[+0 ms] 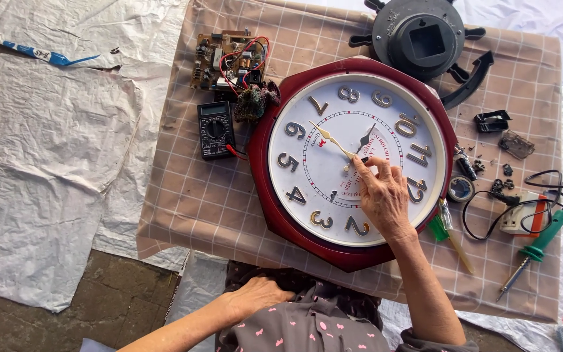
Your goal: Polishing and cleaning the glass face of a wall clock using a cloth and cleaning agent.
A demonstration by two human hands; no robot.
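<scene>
A large wall clock (353, 160) with a dark red octagonal frame and white dial lies face up on a checked cloth. My right hand (380, 195) rests on the dial, its fingertips pinching at the hub where the gold minute hand (329, 139) and dark hour hand (365, 137) meet. My left hand (255, 294) lies on my lap below the clock, fingers curled, holding nothing that I can see.
A black multimeter (216, 129) and a circuit board (228, 62) with red wires sit left of the clock. A dark plastic mechanism housing (425, 39) is above it. A green-handled soldering iron (534, 251), screwdriver (447, 233), black cable and small parts lie at the right.
</scene>
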